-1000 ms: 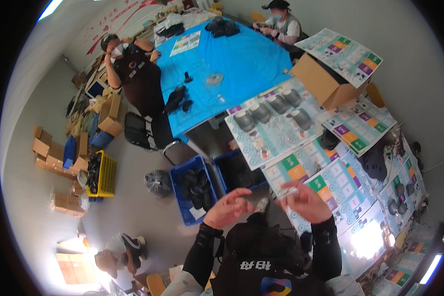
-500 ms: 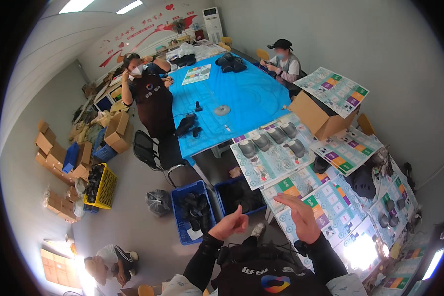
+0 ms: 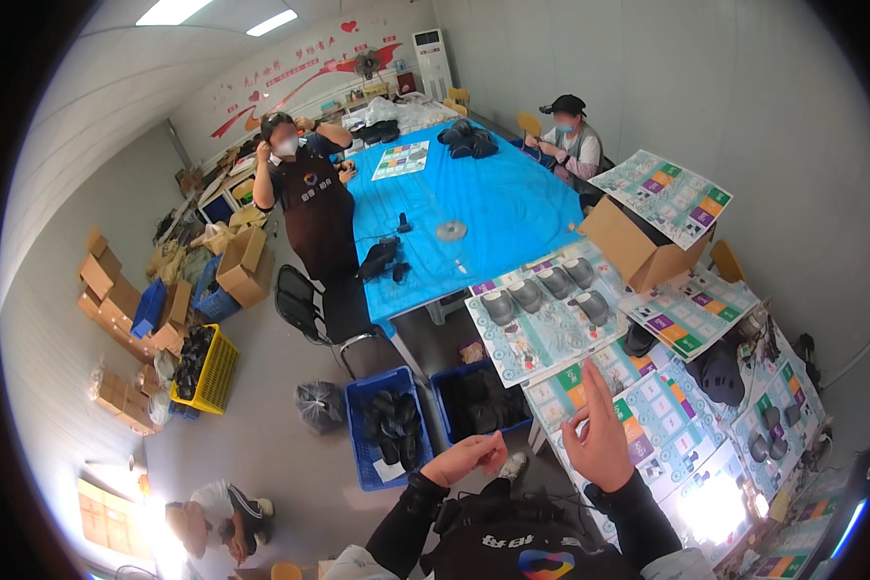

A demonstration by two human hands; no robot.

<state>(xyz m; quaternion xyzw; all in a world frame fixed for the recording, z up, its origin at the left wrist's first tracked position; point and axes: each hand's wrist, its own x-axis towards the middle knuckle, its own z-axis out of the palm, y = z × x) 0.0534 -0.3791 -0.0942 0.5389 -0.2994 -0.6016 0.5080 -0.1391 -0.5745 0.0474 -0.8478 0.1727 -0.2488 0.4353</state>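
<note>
My left hand (image 3: 466, 459) is raised in front of my apron, its fingers curled in and nothing visible in them. Beside it to the right, my right hand (image 3: 601, 437) is held up, fingers stretched out and thumb apart, holding nothing. The two hands do not touch each other. Behind my left hand stands a blue crate (image 3: 355, 425) with dark, rounded pieces (image 3: 393, 418) in it. A second blue crate (image 3: 527, 422) with black contents sits beyond the hands. Closest to my right hand is a table covered with printed sheets (image 3: 662, 416).
Several grey rounded pieces (image 3: 525, 293) lie on a printed board beside an open cardboard box (image 3: 617, 242). A blue-covered table (image 3: 493, 208) stands beyond, with a person (image 3: 309, 203) at its left and another (image 3: 575, 145) at its right. A black chair (image 3: 300, 300) and yellow crate (image 3: 220, 372) stand left.
My left hand's thumb has come down and its fingers curl toward the right. My right hand has turned more upright, with fingers pointing up. The view has shifted slightly.
</note>
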